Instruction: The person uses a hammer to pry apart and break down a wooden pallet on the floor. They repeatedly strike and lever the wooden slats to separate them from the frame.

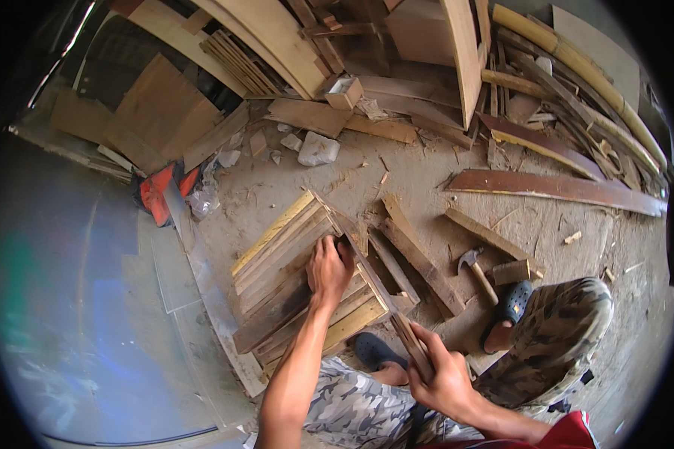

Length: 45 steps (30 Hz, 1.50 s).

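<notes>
A stack of narrow wooden planks point(273, 280), some with yellowish edges, lies on the floor before me. My left hand point(331, 266) is closed over a darker plank point(266, 333) on top of it, knuckles up and fingertips hidden. Along the planks' right-hand ends runs a long, narrow piece point(412, 344), brown and wooden at the near end, thin and dark farther up. Around that near end my right hand point(442, 374) is wrapped. Whether this is a tool seen edge-on or a strip of wood, I cannot tell.
A claw hammer point(481, 277) and a short wood block point(511, 272) lie by my right shoe point(517, 301). Loose boards point(425, 266) are just right of the planks. Farther off are a reddish board point(554, 187), a white lump point(318, 150) and bamboo poles point(577, 56).
</notes>
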{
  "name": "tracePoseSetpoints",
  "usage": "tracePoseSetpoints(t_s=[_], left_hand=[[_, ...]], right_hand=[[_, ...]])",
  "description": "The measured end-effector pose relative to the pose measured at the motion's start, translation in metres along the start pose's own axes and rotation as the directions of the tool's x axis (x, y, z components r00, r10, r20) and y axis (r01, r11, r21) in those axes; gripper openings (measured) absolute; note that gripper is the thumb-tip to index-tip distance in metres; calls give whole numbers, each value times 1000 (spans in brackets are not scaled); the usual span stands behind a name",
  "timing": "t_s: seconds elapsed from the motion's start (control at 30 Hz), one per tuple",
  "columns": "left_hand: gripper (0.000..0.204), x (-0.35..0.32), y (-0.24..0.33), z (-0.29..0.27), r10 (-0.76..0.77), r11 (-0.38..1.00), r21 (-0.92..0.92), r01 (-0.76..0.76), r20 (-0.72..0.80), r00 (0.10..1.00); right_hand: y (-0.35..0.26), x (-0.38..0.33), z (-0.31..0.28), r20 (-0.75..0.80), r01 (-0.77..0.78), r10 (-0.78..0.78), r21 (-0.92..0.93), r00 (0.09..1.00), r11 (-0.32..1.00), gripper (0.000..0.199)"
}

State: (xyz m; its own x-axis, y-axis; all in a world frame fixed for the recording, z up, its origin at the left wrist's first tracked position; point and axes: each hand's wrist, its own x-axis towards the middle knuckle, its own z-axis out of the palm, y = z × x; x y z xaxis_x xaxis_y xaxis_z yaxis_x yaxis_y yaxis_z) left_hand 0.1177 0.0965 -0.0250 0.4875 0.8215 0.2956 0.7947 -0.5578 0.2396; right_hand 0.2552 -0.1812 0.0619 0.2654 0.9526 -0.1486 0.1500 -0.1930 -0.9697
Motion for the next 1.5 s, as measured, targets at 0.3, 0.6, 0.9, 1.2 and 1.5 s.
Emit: tracePoseSetpoints(t_s=[0.3,0.6,0.9,1.2,1.5], left_hand=[[26,2,9,7,-25,1000,18,24,58,998],[28,-6,-6,27,78,989,137,-53,-182,980],[41,0,-4,21,-75,994,-76,75,-1,997],[49,2,12,-4,-62,975,-194,113,253,966],[42,-7,-8,41,16,998,-59,-20,-69,998]], right_hand=[[7,112,46,-154,119,-139,-132,978,984,51],[-24,42,6,-114,128,-148,-172,982,977,54],[-26,32,18,-75,84,-101,-198,992,977,52],[-11,147,49,-169,99,-122,-139,978,985,44],[-35,0,2,-72,85,-107,-257,992,963,47]])
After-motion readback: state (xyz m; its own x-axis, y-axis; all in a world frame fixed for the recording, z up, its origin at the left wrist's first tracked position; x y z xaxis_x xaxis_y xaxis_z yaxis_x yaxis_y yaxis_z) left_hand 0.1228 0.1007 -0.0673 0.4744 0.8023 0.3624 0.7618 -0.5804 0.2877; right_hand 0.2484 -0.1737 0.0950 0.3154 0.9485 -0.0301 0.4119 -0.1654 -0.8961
